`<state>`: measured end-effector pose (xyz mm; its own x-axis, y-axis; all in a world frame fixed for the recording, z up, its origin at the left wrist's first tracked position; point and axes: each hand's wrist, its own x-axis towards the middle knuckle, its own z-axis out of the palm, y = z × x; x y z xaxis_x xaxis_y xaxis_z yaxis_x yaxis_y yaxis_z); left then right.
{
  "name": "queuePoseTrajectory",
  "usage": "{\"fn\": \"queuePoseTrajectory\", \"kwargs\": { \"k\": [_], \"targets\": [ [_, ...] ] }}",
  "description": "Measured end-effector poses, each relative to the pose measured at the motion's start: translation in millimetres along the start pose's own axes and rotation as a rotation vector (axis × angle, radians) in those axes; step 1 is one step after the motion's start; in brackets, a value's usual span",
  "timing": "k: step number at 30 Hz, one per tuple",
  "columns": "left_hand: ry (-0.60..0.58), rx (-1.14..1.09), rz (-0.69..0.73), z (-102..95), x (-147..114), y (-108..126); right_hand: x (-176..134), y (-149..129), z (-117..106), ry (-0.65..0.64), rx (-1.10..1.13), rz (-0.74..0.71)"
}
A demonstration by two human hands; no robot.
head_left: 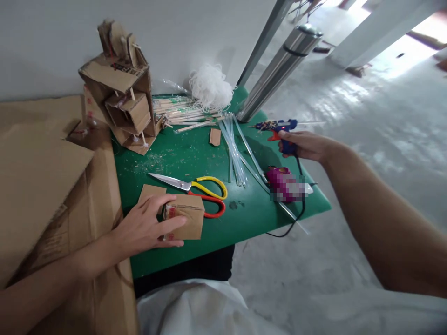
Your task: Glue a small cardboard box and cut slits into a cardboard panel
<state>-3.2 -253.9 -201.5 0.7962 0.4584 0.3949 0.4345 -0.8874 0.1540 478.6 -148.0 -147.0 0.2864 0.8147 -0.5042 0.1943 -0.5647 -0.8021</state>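
Note:
My left hand (150, 221) grips a small cardboard box (190, 216) near the front edge of the green tabletop (181, 160). A flat cardboard piece (152, 190) lies partly behind that hand. Scissors (188, 186) with one yellow and one red handle rest just beyond the box, blades pointing left. Over the table's right side, my right hand (296, 142) is wrapped around a blue hot glue gun (284, 128) with an orange trigger, its nozzle facing left. Below it sits a magenta object (282, 184), partly blurred out. Clear glue sticks (235, 156) are spread in the middle.
A cardboard structure with wooden sticks (124, 88) stands at the back left. Behind are bundled sticks (185, 111), white stringy loops (211, 88) and a steel cylinder (279, 74). Large cardboard sheets (38, 139) cover the left. A black cord (302, 204) hangs by the right edge.

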Motion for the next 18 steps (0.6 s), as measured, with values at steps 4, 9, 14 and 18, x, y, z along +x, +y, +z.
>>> {"fn": "queuePoseTrajectory", "kwargs": {
  "k": [4,9,14,18],
  "targets": [
    [0.027,-0.025,-0.004,-0.7,1.0,1.0,6.5,2.4,4.1,0.019,-0.065,-0.013],
    [0.032,0.005,0.013,-0.2,1.7,1.7,8.4,6.4,7.8,0.048,-0.217,-0.072],
    [0.029,0.014,0.018,-1.0,3.4,1.7,24.2,10.6,0.6,0.192,-0.483,-0.076],
    [0.022,0.013,0.010,-1.3,2.7,1.3,32.5,10.2,-7.2,0.211,-0.614,-0.140]
  ]
}}
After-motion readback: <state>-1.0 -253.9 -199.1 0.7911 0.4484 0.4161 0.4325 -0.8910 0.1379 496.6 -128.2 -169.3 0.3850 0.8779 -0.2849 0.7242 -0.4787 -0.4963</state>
